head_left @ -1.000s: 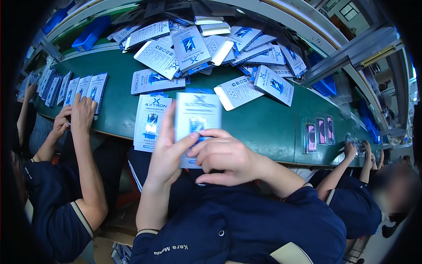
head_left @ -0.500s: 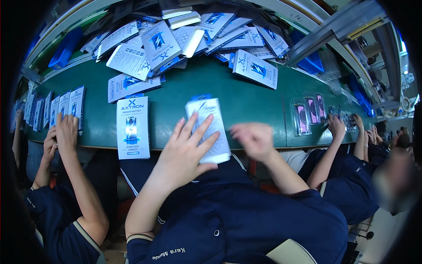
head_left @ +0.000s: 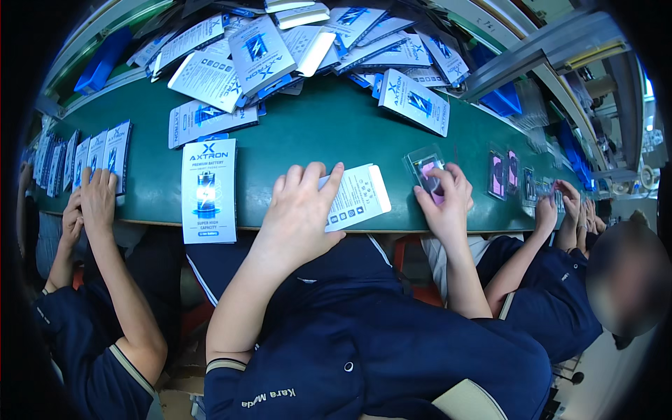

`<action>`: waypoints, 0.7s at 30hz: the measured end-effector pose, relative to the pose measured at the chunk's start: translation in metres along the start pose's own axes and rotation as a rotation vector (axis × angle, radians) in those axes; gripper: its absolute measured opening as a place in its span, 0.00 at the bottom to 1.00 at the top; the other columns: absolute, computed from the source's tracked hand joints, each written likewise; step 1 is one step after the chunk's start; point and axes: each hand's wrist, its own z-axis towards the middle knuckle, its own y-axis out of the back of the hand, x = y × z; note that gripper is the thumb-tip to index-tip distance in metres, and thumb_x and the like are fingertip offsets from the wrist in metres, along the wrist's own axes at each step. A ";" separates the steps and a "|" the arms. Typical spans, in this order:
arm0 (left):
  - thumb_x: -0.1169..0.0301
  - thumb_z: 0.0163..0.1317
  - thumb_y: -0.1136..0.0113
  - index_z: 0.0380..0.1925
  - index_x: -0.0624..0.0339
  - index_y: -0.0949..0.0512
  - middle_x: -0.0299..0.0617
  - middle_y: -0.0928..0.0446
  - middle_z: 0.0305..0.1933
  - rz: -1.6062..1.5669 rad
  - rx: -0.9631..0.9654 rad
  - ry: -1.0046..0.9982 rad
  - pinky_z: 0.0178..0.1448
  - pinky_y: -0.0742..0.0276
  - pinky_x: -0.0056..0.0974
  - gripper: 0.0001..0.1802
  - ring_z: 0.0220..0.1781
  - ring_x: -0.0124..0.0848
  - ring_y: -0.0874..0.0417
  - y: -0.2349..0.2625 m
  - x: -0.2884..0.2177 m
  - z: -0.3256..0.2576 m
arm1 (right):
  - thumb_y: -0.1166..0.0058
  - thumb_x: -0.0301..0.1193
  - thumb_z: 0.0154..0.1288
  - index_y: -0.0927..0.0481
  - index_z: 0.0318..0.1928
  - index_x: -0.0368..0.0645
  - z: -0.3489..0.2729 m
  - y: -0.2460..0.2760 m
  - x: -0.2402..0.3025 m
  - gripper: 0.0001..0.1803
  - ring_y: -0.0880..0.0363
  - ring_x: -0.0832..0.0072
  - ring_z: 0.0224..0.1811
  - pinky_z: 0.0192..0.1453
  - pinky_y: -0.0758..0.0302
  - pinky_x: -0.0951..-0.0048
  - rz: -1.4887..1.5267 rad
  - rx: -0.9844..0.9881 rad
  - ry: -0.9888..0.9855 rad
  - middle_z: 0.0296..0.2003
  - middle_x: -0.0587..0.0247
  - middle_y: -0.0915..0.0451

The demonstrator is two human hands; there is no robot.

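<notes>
A small white cardboard box (head_left: 359, 198) with blue print lies tilted at the table's front edge, its open flap end toward the right. My left hand (head_left: 301, 206) grips the box over its left side, fingers closed on it. To the right, my right hand (head_left: 446, 196) has its thumb and fingers closed on a clear plastic tray (head_left: 418, 155) holding a pink and black flat piece. Part of the tray is hidden by the fingers. Left of my left hand, another white box (head_left: 209, 192) with a battery picture lies face up.
A heap of similar boxes (head_left: 262, 56) covers the back of the green table (head_left: 315, 133). More clear trays (head_left: 498, 173) lie at the right. Upright boxes (head_left: 115, 157) stand in a row at the left, beside a co-worker's hands (head_left: 96, 203). Another co-worker's hands (head_left: 560, 203) work at the right.
My right hand has moved right and taken hold of a clear tray. The box under my left hand has been turned, so its open flap now faces right.
</notes>
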 end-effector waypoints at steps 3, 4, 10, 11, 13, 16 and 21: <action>0.58 0.38 0.20 0.63 0.63 0.28 0.46 0.29 0.51 -0.013 0.008 0.082 0.55 0.32 0.43 0.49 0.53 0.42 0.29 -0.001 0.002 -0.004 | 0.29 0.34 0.44 0.18 0.40 0.48 0.015 0.004 -0.016 0.20 0.30 0.55 0.61 0.65 0.40 0.57 0.321 0.194 0.090 0.57 0.57 0.22; 0.56 0.37 0.20 0.62 0.62 0.27 0.45 0.29 0.50 -0.027 -0.004 0.124 0.54 0.32 0.43 0.49 0.53 0.41 0.29 -0.002 0.001 -0.004 | 0.28 0.33 0.40 0.19 0.37 0.47 0.020 0.008 -0.015 0.19 0.30 0.55 0.61 0.66 0.40 0.56 0.459 0.327 0.268 0.57 0.59 0.22; 0.56 0.33 0.21 0.60 0.57 0.25 0.44 0.27 0.47 -0.072 -0.062 -0.018 0.54 0.32 0.44 0.48 0.52 0.43 0.26 -0.010 0.004 -0.003 | 0.45 0.18 0.46 0.23 0.47 0.44 0.029 0.009 0.032 0.23 0.45 0.49 0.77 0.76 0.49 0.47 0.697 0.682 0.440 0.72 0.49 0.38; 0.56 0.33 0.21 0.60 0.57 0.25 0.44 0.27 0.47 -0.071 -0.063 -0.013 0.54 0.32 0.44 0.48 0.52 0.43 0.26 -0.013 0.005 -0.002 | 0.57 0.11 0.47 0.25 0.49 0.42 0.023 0.004 0.042 0.26 0.46 0.48 0.77 0.74 0.42 0.49 0.849 0.697 0.423 0.75 0.43 0.47; 0.58 0.32 0.21 0.62 0.54 0.29 0.46 0.26 0.46 -0.127 -0.147 -0.010 0.52 0.30 0.44 0.50 0.52 0.44 0.25 -0.013 0.003 0.003 | 0.63 0.09 0.53 0.26 0.51 0.38 0.013 0.001 0.054 0.25 0.44 0.52 0.76 0.74 0.40 0.53 1.153 0.642 0.309 0.75 0.40 0.50; 0.63 0.35 0.21 0.58 0.57 0.29 0.45 0.25 0.42 -0.310 -0.159 0.153 0.47 0.26 0.44 0.45 0.45 0.44 0.21 0.003 -0.011 0.005 | 0.61 0.10 0.60 0.30 0.59 0.36 0.014 0.001 0.078 0.26 0.42 0.58 0.76 0.75 0.40 0.56 1.498 0.088 0.042 0.74 0.43 0.46; 0.64 0.39 0.18 0.50 0.59 0.32 0.47 0.27 0.44 -0.557 -0.655 0.108 0.46 0.24 0.42 0.39 0.44 0.45 0.21 -0.013 -0.028 0.010 | 0.57 0.33 0.73 0.31 0.63 0.33 0.022 0.023 0.122 0.23 0.30 0.62 0.65 0.71 0.35 0.60 2.005 0.667 -0.623 0.62 0.51 0.27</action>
